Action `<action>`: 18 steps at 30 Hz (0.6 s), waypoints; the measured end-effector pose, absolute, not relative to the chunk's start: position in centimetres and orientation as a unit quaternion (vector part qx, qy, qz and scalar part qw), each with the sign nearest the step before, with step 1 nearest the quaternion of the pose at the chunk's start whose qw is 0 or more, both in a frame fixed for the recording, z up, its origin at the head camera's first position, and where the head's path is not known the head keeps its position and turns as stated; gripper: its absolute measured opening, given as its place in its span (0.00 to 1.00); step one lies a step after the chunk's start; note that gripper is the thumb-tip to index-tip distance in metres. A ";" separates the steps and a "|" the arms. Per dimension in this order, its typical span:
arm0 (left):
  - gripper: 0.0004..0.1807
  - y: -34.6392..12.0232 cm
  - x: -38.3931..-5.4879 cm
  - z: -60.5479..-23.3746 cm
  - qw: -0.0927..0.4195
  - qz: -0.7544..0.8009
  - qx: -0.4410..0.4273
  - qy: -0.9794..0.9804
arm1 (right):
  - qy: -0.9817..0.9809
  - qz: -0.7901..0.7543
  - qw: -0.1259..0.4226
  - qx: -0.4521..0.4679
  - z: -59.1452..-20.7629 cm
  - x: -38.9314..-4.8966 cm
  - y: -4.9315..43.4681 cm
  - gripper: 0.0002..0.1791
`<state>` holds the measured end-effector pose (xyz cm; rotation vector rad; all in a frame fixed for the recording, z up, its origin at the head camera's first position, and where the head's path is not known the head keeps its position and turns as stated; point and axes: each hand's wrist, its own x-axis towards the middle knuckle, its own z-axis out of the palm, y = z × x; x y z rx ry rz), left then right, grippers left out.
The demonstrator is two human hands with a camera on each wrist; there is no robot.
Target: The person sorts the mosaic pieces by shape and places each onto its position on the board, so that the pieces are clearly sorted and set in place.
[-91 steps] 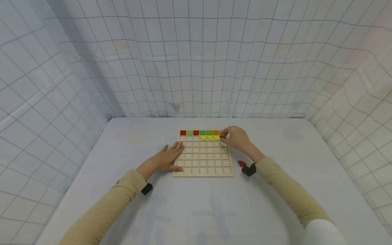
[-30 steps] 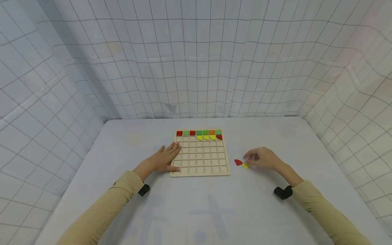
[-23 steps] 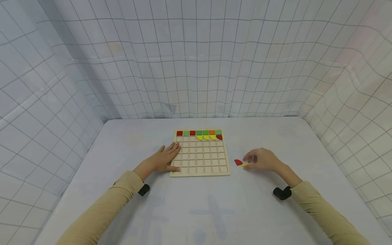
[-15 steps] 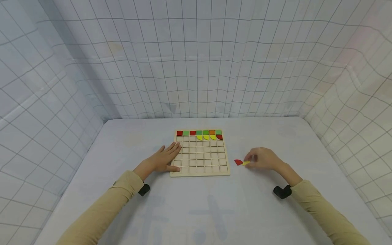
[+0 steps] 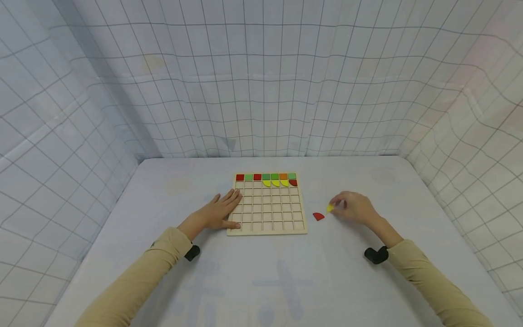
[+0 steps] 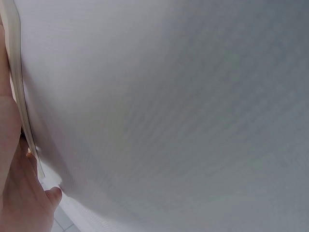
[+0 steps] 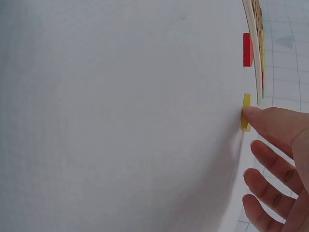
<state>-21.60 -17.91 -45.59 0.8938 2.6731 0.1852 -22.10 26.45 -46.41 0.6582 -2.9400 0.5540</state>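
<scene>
A yellow quarter-circle tile point(image 5: 330, 208) is pinched between thumb and fingers of my right hand point(image 5: 354, 208), right of the board. The right wrist view shows the thumb against the same yellow tile point(image 7: 246, 112). Just left of it a red quarter-circle tile point(image 5: 318, 216) lies on the table. My left hand point(image 5: 216, 212) rests spread on the left edge of the wooden grid board point(image 5: 267, 213). Square tiles in red, green and orange fill the board's far row. Below them sit 3 yellow quarter-circle tiles point(image 5: 275, 183) and a dark red quarter-circle tile point(image 5: 293, 183).
The board lies flat on a white-covered table point(image 5: 261, 272). A curtain with a grid pattern point(image 5: 261, 91) stands behind the table and at both sides. Black wrist devices point(image 5: 376, 255) show at both sleeves.
My right hand has left the dark red tile on the board, moved right and picked up the yellow tile. The tile is now apart from the red one. My left hand stays put.
</scene>
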 end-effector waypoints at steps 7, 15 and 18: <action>0.54 -17.8 -21.6 -45.6 0.159 0.064 0.313 0.934 | -0.966 0.188 0.050 0.171 -46.5 -22.1 26.3 0.11; 0.53 -17.9 -21.6 -45.7 0.155 0.061 0.315 0.935 | -0.976 0.173 0.025 0.131 -46.6 -22.0 25.9 0.17; 0.53 -17.9 -21.7 -45.8 0.158 0.061 0.313 0.934 | -0.977 0.170 0.023 0.127 -46.6 -22.0 25.7 0.18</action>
